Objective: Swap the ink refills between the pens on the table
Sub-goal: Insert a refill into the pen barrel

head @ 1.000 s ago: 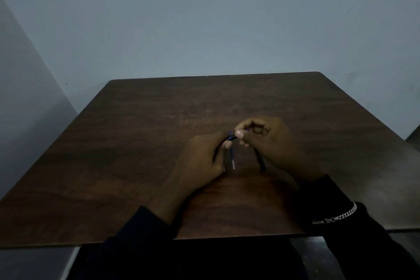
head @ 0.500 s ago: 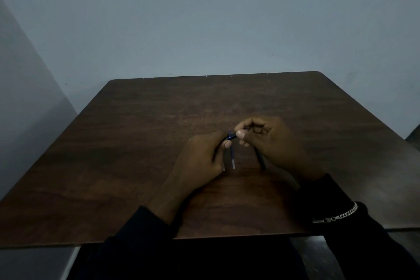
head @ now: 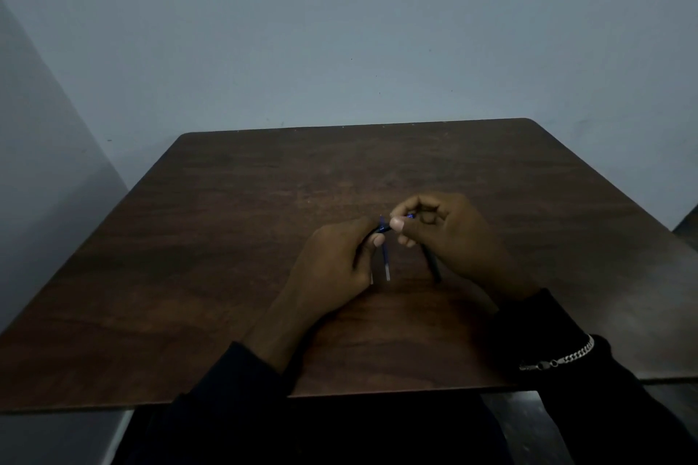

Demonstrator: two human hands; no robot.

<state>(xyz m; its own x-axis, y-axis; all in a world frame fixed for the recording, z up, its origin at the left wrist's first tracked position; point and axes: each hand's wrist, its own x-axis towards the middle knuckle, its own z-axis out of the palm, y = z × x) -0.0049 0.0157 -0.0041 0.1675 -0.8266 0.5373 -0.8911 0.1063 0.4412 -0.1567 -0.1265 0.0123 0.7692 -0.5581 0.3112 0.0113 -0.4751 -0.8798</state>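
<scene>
Over the middle of the surface, fingers curled on both hands. Left hand and right hand each pinching an end of a blue pen part. Thin blue refill pointing toward the surface's near edge; dark pen barrel slanting from under the right palm.

The worktop is showing dark brown wood grain; the wall at twelve o'clock is reading pale grey-blue. The refill is shining blue with a whitish end, the barrel at its three o'clock looking near-black. The sleeves are showing black, a bracelet glinting silver.
</scene>
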